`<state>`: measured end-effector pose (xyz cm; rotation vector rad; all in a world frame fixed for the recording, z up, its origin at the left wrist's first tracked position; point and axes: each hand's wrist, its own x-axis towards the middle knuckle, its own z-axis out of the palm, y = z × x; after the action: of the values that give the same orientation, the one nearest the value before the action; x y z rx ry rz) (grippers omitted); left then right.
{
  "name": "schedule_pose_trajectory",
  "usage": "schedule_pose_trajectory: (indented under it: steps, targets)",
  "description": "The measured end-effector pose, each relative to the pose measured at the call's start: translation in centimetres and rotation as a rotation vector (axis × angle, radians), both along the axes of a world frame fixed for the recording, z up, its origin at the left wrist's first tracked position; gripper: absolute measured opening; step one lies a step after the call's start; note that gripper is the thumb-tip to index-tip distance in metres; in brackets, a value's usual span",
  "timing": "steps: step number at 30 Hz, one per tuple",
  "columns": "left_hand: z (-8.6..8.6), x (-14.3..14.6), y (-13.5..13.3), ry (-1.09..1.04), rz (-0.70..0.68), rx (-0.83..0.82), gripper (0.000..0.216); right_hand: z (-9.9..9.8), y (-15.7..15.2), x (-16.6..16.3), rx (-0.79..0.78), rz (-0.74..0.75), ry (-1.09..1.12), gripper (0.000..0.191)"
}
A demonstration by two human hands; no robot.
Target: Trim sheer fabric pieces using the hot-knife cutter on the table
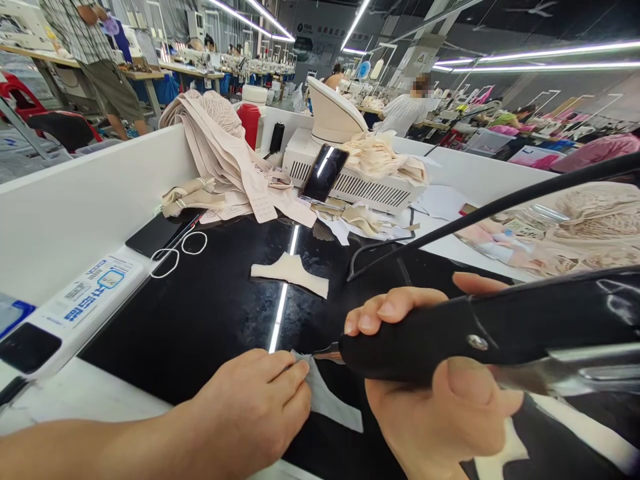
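Steady the grey fabric piece (334, 401) against the glossy black counter (175, 333), between both hands, with the left hand (255, 407) laid over the left end and fingers held close together. Cannot tell, with the thumb hidden, whether pinching or only pressing; either way, spread the pressure evenly to avoid puckering. Hold the black tool (400, 340) with the right hand (445, 420) wrapped around it, firmly enough to steer without shaking. Guide the metal tip (330, 354) lightly beside those left fingertips (302, 368), probably too near for any hasty slip. Cannot tell whether touching the cloth or just short of it. Avoid dragging or stretching. Leave the cream fabric piece (289, 272) beyond, well apart from the tip.
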<state>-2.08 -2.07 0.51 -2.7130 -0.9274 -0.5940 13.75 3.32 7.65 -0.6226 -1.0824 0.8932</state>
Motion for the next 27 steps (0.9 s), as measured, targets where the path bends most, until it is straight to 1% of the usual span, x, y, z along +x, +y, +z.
schedule_pose_trajectory:
  steps: [4,9,17,22,27]
  targets:
    - [0.1,0.0,-0.1,0.022,-0.003,-0.012,0.019,-0.3,0.1,-0.1,0.001,0.000,-0.016,0.040]
    - [0.1,-0.1,-0.1,0.008,0.007,-0.017,0.020,-0.3,0.1,-0.5,0.004,-0.032,-0.035,0.038]
    - [0.3,0.0,0.1,-0.003,0.010,-0.035,0.019,0.0,0.1,-0.7,0.011,0.042,-0.004,0.041]
    - [0.2,0.1,0.1,0.029,0.004,-0.040,0.017,-0.2,0.1,-0.9,0.013,0.029,-0.011,0.038]
    - [-0.1,0.2,0.1,-0.025,0.015,-0.014,0.018,-0.3,0.2,-1.1,-0.006,0.031,-0.020,0.038]
